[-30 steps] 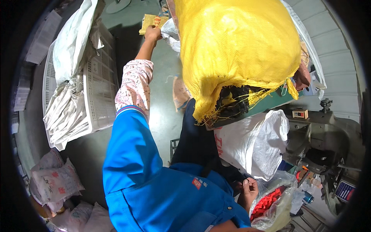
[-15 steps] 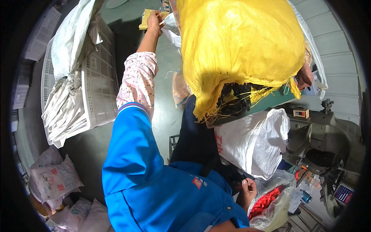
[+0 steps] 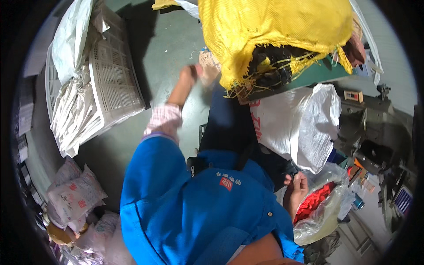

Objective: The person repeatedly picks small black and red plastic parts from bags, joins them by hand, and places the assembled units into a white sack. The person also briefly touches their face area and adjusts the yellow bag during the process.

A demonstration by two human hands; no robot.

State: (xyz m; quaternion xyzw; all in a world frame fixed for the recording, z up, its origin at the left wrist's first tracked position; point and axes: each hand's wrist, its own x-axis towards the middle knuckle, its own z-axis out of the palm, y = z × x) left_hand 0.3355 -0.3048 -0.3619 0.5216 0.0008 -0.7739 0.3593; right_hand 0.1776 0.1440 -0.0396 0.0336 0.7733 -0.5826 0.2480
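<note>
My left hand (image 3: 190,76) is smeared by motion over the floor, so its fingers cannot be read. It is nearest to a tan printed bag (image 3: 209,64) below the large yellow woven sack (image 3: 274,26). Black items (image 3: 269,66) show at the sack's frayed mouth. Low on the right, my right hand (image 3: 297,191) has thumb and fingers pressed together, with a small dark thing at the tips that I cannot make out. Beside it is a clear plastic bag (image 3: 329,221) holding red pieces (image 3: 314,203). Above that hand hangs a white plastic sack (image 3: 304,119).
A white plastic crate (image 3: 117,66) with pale sacks stands on the left. Stuffed printed bags (image 3: 79,196) lie at lower left. The green table (image 3: 304,84) carries the yellow sack. A dark machine (image 3: 375,154) and small tools are on the right. A yellow piece (image 3: 164,4) is at the top.
My left hand has come back toward my body from the yellow piece at the far end. My right hand stays by the clear bag. The view has shifted slightly.
</note>
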